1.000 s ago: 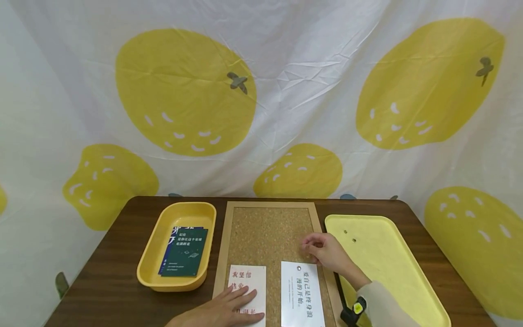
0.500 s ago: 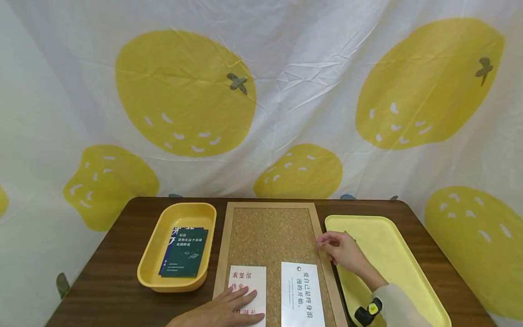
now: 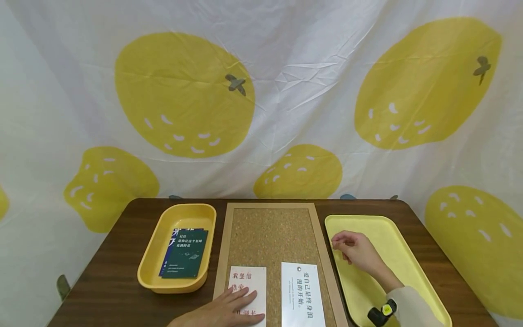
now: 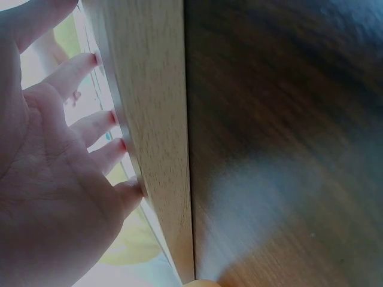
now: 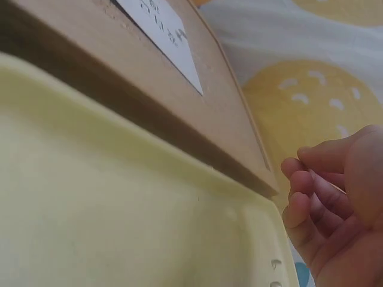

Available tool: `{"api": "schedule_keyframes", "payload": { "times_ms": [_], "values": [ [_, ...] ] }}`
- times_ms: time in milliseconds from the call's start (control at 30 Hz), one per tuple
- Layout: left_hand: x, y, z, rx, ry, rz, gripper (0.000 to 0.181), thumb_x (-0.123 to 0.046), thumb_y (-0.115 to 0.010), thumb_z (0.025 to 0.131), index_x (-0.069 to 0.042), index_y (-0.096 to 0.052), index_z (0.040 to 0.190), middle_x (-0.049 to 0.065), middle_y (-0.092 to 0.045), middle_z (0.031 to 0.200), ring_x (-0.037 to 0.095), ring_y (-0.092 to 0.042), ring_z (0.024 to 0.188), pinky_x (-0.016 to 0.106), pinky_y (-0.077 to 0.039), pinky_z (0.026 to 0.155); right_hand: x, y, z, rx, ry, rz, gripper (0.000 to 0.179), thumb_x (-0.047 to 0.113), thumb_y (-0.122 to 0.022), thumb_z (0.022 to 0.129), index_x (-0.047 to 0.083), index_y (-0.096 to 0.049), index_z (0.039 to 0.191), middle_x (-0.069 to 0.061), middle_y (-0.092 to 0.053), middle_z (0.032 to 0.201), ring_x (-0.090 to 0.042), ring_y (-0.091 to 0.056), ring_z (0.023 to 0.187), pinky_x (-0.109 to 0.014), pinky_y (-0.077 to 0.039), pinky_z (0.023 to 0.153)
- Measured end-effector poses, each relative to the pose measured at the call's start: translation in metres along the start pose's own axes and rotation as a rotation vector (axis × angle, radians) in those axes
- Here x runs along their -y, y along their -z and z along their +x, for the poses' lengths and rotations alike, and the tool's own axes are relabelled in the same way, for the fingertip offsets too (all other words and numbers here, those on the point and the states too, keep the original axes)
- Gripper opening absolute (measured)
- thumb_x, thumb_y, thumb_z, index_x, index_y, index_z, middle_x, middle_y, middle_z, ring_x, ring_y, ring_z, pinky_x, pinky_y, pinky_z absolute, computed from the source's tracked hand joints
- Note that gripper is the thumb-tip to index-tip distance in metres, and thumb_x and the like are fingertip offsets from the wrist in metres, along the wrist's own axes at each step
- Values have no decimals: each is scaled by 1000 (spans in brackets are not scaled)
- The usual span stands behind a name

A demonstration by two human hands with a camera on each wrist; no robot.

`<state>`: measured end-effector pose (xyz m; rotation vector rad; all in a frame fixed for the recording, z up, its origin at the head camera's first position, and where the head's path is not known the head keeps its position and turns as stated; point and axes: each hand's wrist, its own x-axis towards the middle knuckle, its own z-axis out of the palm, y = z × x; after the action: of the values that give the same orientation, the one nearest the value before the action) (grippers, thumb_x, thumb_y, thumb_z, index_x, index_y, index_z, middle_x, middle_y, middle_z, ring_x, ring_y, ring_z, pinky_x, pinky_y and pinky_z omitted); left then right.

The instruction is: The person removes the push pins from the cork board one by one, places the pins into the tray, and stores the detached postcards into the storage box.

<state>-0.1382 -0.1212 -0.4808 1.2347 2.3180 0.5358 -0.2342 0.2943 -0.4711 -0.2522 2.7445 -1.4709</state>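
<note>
My left hand (image 3: pixel 220 311) rests with spread fingers on a cream card (image 3: pixel 258 284) with red Chinese characters. That card lies on a wood-framed cork board (image 3: pixel 271 236). In the left wrist view the fingertips reach just past the frame's edge (image 4: pixel 149 119). My right hand (image 3: pixel 359 252) is over the left side of a yellow tray (image 3: pixel 392 263), fingers loosely curled and thumb close to the index finger, with nothing visible between them. Two small metallic pieces (image 5: pixel 275 264) lie in the tray. A white card (image 3: pixel 300 295) on the board has a small round pin (image 3: pixel 299 269) near its top.
On the left stands a deeper yellow bin (image 3: pixel 149 268) holding dark green and blue cards (image 3: pixel 188 254). Everything sits on a brown wooden table (image 3: pixel 118 272). Behind it hangs a lemon-print cloth (image 3: pixel 286 113).
My right hand has moved right, from above the white card's top corner to over the yellow tray. The left hand and both cards on the board have stayed put.
</note>
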Motion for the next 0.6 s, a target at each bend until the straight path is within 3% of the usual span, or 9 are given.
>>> {"api": "schedule_keyframes", "payload": {
  "times_ms": [600],
  "values": [
    [0,-1,-1,-18,-13,27,69,-70,-49,89,-45,-33,151,-4,-17,165,27,-17,152,55,-20,120,-18,14,-6,-23,2,-1,9,3,-61,95,-3,-66,99,-17,-65,82,-10,-49,51,-25,-44,43]
  ]
}}
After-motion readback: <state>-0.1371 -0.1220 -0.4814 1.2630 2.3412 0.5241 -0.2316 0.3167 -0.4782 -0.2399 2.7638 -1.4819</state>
